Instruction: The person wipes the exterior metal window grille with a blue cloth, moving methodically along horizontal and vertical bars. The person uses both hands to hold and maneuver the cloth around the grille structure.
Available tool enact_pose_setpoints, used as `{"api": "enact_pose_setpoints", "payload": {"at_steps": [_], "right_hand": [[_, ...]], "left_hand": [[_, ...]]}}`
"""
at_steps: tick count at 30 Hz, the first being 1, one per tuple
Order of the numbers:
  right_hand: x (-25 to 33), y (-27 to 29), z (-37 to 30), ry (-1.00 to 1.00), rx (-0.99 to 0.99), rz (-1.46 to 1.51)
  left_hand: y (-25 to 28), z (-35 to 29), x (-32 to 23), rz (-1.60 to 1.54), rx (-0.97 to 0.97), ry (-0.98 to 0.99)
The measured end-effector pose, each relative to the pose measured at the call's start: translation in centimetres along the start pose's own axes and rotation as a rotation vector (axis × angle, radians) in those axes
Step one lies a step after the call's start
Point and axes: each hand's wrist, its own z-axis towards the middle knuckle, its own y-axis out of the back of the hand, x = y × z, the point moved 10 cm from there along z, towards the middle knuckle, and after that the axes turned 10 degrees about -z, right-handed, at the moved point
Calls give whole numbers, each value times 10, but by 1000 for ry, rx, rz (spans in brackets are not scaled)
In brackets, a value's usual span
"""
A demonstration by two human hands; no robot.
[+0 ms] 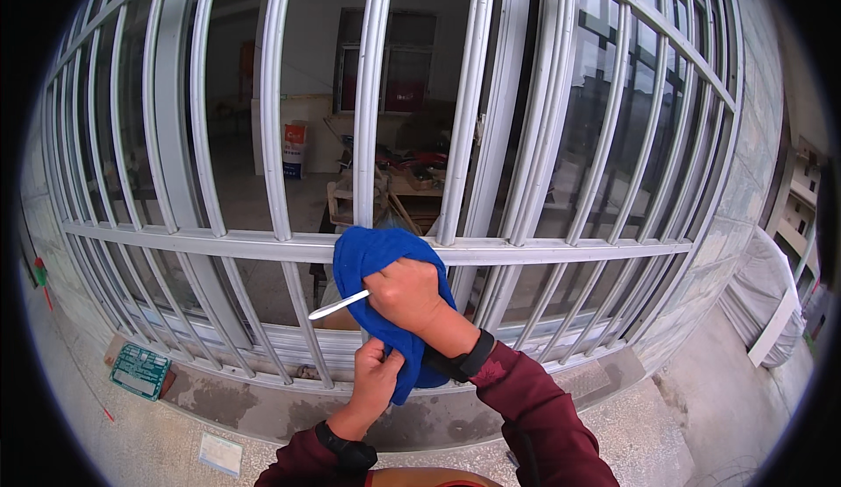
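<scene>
A blue cloth (372,246) is bunched against the silver window grille (219,243), over its horizontal rail and one upright bar. My right hand (407,294) is closed on the upper part of the cloth. A slim white tool (337,306) with a flat, tapering end sticks out leftward from the same fist; its other end is hidden. Below, my left hand (377,375) pinches the hanging lower part of the cloth near the bar's lower section.
Behind the grille are sliding window panes (596,110) and a room with cluttered furniture (412,180). A green printed plate (140,370) rests on the sill at left, and a white card (221,454) lies below. A sheet-covered heap (758,285) stands at right.
</scene>
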Motion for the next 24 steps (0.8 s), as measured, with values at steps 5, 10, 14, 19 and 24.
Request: {"api": "enact_pose_setpoints", "payload": {"at_steps": [5, 10, 14, 19, 24], "right_hand": [[-45, 45, -29, -164, -77, -283], [-47, 33, -9, -176, 183, -391], [-44, 40, -9, -213, 195, -459], [-42, 55, -31, -248, 107, -523], [-42, 72, -43, -284, -180, -494]], "left_hand": [[-9, -6, 21, 100, 143, 192], [-37, 4, 13, 58, 291, 182], [-45, 8, 18, -47, 272, 178], [-33, -9, 21, -5, 291, 230], [-17, -11, 2, 11, 326, 258]]}}
